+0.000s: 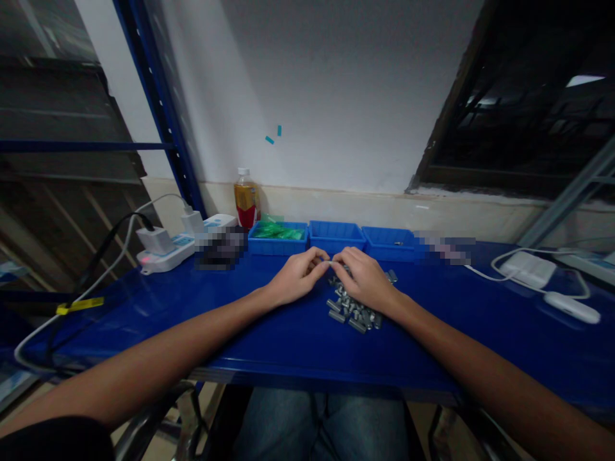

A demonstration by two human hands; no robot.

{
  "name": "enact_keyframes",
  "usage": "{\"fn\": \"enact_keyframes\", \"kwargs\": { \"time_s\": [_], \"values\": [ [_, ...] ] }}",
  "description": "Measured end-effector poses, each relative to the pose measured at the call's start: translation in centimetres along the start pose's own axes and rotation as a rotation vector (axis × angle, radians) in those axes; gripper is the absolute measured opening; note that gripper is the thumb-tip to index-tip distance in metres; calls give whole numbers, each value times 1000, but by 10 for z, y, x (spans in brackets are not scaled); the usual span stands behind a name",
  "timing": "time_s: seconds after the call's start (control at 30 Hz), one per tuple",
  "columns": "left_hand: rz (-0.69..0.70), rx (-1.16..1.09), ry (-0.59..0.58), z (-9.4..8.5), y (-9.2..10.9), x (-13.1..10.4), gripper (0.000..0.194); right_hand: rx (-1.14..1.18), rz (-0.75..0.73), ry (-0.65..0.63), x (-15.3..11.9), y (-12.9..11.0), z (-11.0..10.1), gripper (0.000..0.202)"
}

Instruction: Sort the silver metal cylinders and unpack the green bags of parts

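Note:
Over the blue table, my left hand [300, 275] and my right hand [364, 275] meet fingertip to fingertip. A small pale piece shows between the two pinches, too small to name, and both hands have their fingers closed on it. Below and beside my right hand lies a loose pile of small silvery metal parts [355, 310], partly hidden by that hand. Behind the hands stand three blue bins: the left bin [278, 246] holds green plastic packets [276, 231], the middle bin [336, 242] shows nothing inside, and the right bin [389, 249] has a small metal piece in it.
A drink bottle [246, 200] stands behind the left bin. At the left are a white power strip [168, 256] with plugs and cables and a blurred dark object. White adapters [528, 269] and cords lie on the right side of the blue table [288, 339].

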State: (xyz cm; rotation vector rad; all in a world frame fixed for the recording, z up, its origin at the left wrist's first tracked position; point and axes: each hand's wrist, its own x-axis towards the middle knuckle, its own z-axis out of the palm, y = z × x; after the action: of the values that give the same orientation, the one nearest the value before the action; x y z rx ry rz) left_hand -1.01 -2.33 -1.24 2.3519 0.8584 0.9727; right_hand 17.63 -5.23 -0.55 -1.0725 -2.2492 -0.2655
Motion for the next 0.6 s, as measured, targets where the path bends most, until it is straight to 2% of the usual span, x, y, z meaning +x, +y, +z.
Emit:
{"fn": "enact_keyframes", "kwargs": {
  "time_s": [0.17, 0.3, 0.4, 0.5, 0.6],
  "values": [
    [58, 7, 6, -1, 2, -2, 23, 13, -4, -24, 0, 3, 2, 22],
    [58, 100, 29, -2, 5, -1, 24, 66, 21, -7, -1, 1, 0, 13],
    [58, 143, 30, -4, 7, 0, 28, 74, 3, -4, -1, 0, -2, 16],
    [37, 159, -1, -4, 7, 0, 32, 45, -34, -20, -1, -1, -3, 9],
    [35, 127, 3, -3, 5, -1, 30, 26, -31, -15, -1, 0, -2, 11]
  ]
}}
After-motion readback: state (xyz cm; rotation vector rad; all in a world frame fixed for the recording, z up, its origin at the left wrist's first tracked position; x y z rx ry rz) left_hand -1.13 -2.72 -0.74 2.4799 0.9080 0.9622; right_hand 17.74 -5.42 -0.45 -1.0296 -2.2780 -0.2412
